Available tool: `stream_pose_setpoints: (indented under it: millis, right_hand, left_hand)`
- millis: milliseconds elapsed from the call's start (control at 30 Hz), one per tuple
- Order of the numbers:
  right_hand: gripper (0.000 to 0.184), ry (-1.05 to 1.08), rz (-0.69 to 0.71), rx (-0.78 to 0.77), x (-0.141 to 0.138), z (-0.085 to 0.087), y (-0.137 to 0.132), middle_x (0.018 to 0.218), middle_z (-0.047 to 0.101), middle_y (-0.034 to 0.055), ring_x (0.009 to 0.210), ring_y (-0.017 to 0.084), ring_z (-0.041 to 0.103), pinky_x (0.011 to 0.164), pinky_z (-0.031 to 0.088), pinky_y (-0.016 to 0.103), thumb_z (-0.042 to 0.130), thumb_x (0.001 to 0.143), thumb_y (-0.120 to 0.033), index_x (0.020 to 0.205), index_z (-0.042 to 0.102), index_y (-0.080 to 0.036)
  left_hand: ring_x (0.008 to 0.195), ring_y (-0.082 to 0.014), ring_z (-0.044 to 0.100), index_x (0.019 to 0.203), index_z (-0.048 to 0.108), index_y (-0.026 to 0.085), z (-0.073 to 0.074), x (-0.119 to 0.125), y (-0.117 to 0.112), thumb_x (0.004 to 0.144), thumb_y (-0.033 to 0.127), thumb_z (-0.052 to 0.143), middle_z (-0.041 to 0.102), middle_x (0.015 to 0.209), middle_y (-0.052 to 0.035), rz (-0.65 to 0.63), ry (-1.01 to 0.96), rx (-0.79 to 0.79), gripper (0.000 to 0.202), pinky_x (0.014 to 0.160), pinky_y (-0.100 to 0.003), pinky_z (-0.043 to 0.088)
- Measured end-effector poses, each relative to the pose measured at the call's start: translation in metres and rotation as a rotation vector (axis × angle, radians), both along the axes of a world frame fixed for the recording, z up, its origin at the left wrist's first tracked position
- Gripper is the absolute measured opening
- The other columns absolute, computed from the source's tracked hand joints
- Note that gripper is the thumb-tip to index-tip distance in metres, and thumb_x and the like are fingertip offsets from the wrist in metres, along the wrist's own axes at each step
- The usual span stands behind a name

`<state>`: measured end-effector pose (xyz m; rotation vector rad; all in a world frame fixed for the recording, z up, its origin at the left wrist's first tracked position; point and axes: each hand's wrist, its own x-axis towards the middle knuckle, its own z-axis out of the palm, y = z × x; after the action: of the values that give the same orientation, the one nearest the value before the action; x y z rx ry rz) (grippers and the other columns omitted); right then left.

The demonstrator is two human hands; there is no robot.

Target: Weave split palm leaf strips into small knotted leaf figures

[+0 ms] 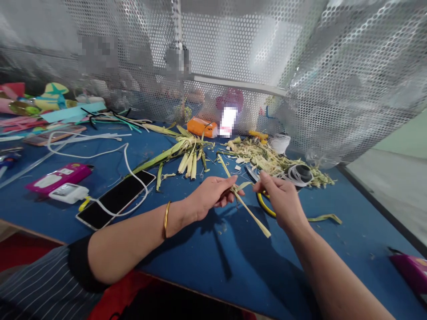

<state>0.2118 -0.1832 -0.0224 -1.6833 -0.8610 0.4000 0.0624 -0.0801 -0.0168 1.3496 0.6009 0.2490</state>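
My left hand is closed in a pinch around the crossing of some narrow, pale green leaf strips. One long strip slants across the fingers, with its wider end hanging over the table at the lower right. A shorter strip end points toward my right hand, whose thumb and fingers are pressed together. Whatever sits between those right fingertips is too small to make out. Beneath and behind the right hand lie scissors with yellow handles, partly hidden by it.
Leaf stalks and a heap of leaf scraps lie behind my hands. A spool of pale thread is at right. Leftward are a phone, white cable and magenta packet. A perforated metal panel borders the blue table.
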Motion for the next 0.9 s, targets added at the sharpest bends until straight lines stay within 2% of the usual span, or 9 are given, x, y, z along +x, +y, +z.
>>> stream_pose_setpoints:
  millis: [100, 167, 233, 467, 600, 667, 700, 800, 900]
  right_hand:
    - [0.05, 0.309, 0.231, -0.079, -0.008, -0.004, 0.002, 0.061, 0.063, 0.0035, 0.06, 0.015, 0.052, 0.061, 0.04, 0.029, 0.067, 0.067, -0.067, 0.059, 0.068, -0.017]
    - [0.042, 0.454, 0.27, -0.042, -0.013, -0.009, 0.004, 0.063, 0.063, 0.0021, 0.06, 0.013, 0.052, 0.061, 0.04, 0.027, 0.074, 0.064, -0.059, 0.066, 0.068, -0.017]
    - [0.036, 0.509, 0.237, 0.021, -0.016, -0.013, 0.004, 0.059, 0.06, -0.0002, 0.059, 0.012, 0.051, 0.062, 0.04, 0.026, 0.079, 0.061, -0.051, 0.064, 0.066, -0.017]
    - [0.034, 0.392, 0.103, 0.136, -0.019, -0.023, 0.008, 0.051, 0.051, -0.0035, 0.051, 0.011, 0.045, 0.054, 0.036, 0.026, 0.076, 0.065, -0.046, 0.056, 0.059, -0.018]
    - [0.032, 0.009, 0.063, 0.045, -0.007, -0.02, 0.007, 0.053, 0.053, -0.0026, 0.052, 0.012, 0.047, 0.055, 0.037, 0.026, 0.064, 0.077, -0.043, 0.058, 0.058, -0.019]
    - [0.025, -0.11, 0.149, -0.044, 0.001, -0.017, 0.005, 0.057, 0.056, -0.0024, 0.054, 0.012, 0.049, 0.054, 0.037, 0.026, 0.062, 0.08, -0.04, 0.067, 0.062, -0.019]
    - [0.021, -0.113, 0.249, -0.08, 0.004, -0.015, 0.003, 0.061, 0.058, -0.0023, 0.055, 0.013, 0.05, 0.054, 0.037, 0.026, 0.063, 0.08, -0.038, 0.075, 0.064, -0.018]
    - [0.024, -0.004, 0.545, -0.08, 0.004, -0.011, -0.001, 0.07, 0.062, -0.0024, 0.061, 0.013, 0.053, 0.056, 0.039, 0.024, 0.069, 0.076, -0.032, 0.095, 0.063, -0.02]
    - [0.031, 0.065, 0.496, 0.096, -0.007, -0.008, -0.002, 0.068, 0.061, -0.0042, 0.06, 0.013, 0.055, 0.056, 0.041, 0.025, 0.075, 0.073, -0.028, 0.099, 0.059, -0.022]
  left_hand:
    - [0.043, -0.0051, 0.039, 0.066, 0.06, 0.014, -0.003, 0.001, 0.001, 0.086, 0.054, 0.051, 0.054, 0.058, 0.0011, -0.005, 0.001, -0.006, 0.046, 0.045, -0.022, 0.022]
    - [0.045, -0.0051, 0.041, 0.065, 0.058, 0.015, -0.007, 0.001, 0.001, 0.083, 0.051, 0.057, 0.055, 0.06, 0.0009, -0.043, 0.01, 0.013, 0.041, 0.046, -0.022, 0.025]
    - [0.046, -0.0052, 0.041, 0.068, 0.06, 0.015, -0.01, 0.0, 0.0, 0.08, 0.048, 0.062, 0.055, 0.06, 0.0019, -0.087, 0.012, 0.029, 0.036, 0.046, -0.021, 0.027]
    - [0.045, -0.0052, 0.04, 0.066, 0.062, 0.015, -0.009, -0.001, -0.002, 0.078, 0.04, 0.065, 0.051, 0.053, 0.004, -0.156, -0.005, 0.093, 0.028, 0.045, -0.02, 0.029]
    - [0.045, -0.0051, 0.041, 0.066, 0.06, 0.015, -0.006, 0.0, -0.003, 0.077, 0.041, 0.066, 0.053, 0.054, 0.0029, -0.062, 0.003, 0.04, 0.029, 0.044, -0.02, 0.028]
    - [0.044, -0.0046, 0.041, 0.065, 0.057, 0.015, -0.004, 0.0, -0.002, 0.08, 0.041, 0.065, 0.053, 0.054, 0.0027, -0.006, 0.007, -0.025, 0.031, 0.042, -0.02, 0.026]
    - [0.043, -0.0044, 0.041, 0.064, 0.056, 0.015, -0.003, 0.0, -0.001, 0.082, 0.04, 0.063, 0.052, 0.054, 0.0028, 0.017, 0.001, -0.052, 0.032, 0.042, -0.02, 0.026]
    - [0.041, -0.0045, 0.041, 0.066, 0.055, 0.015, -0.001, 0.001, 0.004, 0.089, 0.043, 0.053, 0.052, 0.054, 0.0026, 0.069, -0.019, -0.116, 0.036, 0.04, -0.021, 0.025]
    - [0.041, -0.0045, 0.041, 0.065, 0.054, 0.015, 0.001, 0.002, 0.006, 0.088, 0.046, 0.054, 0.051, 0.053, 0.003, 0.069, -0.007, -0.15, 0.039, 0.041, -0.021, 0.023]
